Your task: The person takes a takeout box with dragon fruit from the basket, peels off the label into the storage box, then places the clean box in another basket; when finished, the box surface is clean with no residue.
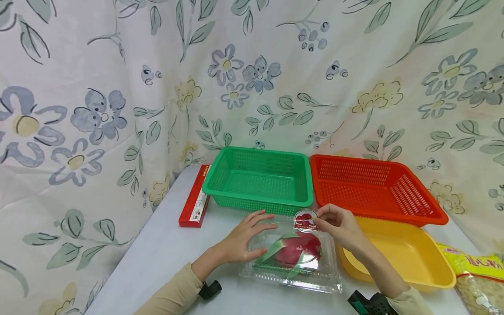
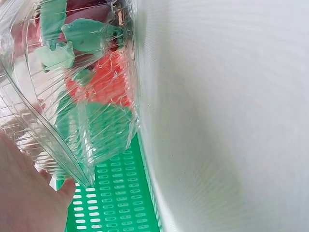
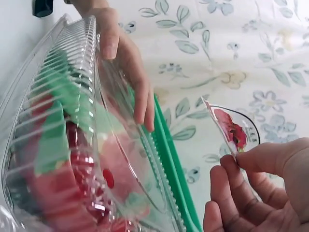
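A clear plastic clamshell box (image 1: 328, 273) holds a red dragon fruit (image 1: 293, 253) with green scales, seen through its lid. My left hand (image 1: 244, 240) rests its spread, fairly straight fingers on the lid's left side. Between thumb and forefinger my right hand (image 1: 341, 225) pinches the edge of a round sticker (image 1: 305, 220) printed with a dragon fruit. In the right wrist view the sticker (image 3: 231, 130) stands apart from the lid, bent along one side. The left wrist view shows the ribbed side of the box (image 2: 53, 125) beside my left thumb.
Behind the box is a green basket (image 1: 257, 202), with a red basket (image 1: 378, 210) to its right. A yellow basin (image 1: 409, 249) sits right of the box, near a yellow bag (image 1: 480, 275). A flat red carton (image 1: 194, 197) lies at the left.
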`<state>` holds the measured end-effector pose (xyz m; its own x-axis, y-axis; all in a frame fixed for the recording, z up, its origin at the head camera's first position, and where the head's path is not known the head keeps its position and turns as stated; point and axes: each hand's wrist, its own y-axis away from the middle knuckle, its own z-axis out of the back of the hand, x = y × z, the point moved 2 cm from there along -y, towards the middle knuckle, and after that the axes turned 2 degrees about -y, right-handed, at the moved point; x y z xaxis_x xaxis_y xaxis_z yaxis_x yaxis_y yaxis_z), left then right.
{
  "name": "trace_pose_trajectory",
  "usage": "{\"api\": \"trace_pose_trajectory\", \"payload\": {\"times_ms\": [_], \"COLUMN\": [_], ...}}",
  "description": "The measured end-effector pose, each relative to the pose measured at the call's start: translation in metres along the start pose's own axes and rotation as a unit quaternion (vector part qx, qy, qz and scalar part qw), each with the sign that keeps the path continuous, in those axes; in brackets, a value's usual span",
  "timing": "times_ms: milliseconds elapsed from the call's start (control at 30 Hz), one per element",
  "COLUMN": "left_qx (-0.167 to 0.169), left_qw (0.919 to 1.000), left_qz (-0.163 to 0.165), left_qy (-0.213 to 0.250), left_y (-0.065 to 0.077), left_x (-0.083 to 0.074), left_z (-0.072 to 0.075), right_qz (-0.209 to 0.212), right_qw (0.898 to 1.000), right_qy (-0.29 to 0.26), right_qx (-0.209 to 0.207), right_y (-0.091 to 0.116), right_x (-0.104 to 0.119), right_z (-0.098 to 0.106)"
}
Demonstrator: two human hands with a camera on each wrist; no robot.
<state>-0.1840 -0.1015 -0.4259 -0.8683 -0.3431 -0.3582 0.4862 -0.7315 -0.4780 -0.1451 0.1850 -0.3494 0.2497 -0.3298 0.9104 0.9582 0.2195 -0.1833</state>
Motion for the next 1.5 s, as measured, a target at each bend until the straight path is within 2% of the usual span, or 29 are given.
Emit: {"api": "trace_pose_trajectory", "payload": {"times_ms": [433, 733, 867, 1100, 1500], "left_qx": [0.012, 0.010, 0.012, 0.018, 0.019], "left_qw": [0.9999, 0.9999, 0.9999, 0.9997, 0.9995], "left_qz": [0.007, 0.002, 0.006, 0.014, 0.014], "left_qy": [0.004, 0.006, 0.006, 0.011, 0.022], "left_y": [0.001, 0.001, 0.001, 0.002, 0.002], "left_x": [0.001, 0.000, 0.001, 0.001, 0.002], "left_z": [0.001, 0.001, 0.001, 0.000, -0.001], "right_qz": [0.005, -0.020, -0.025, -0.025, -0.074], "right_qw": [0.999, 0.996, 0.995, 0.996, 0.992], "right_qy": [0.019, 0.046, 0.069, 0.067, 0.093], "right_qx": [-0.025, -0.079, -0.072, -0.056, -0.035], "right_y": [0.008, 0.011, 0.014, 0.020, 0.032], "right_x": [-0.011, -0.019, -0.023, -0.027, -0.047], "right_z": [0.021, 0.035, 0.040, 0.054, 0.085]}}
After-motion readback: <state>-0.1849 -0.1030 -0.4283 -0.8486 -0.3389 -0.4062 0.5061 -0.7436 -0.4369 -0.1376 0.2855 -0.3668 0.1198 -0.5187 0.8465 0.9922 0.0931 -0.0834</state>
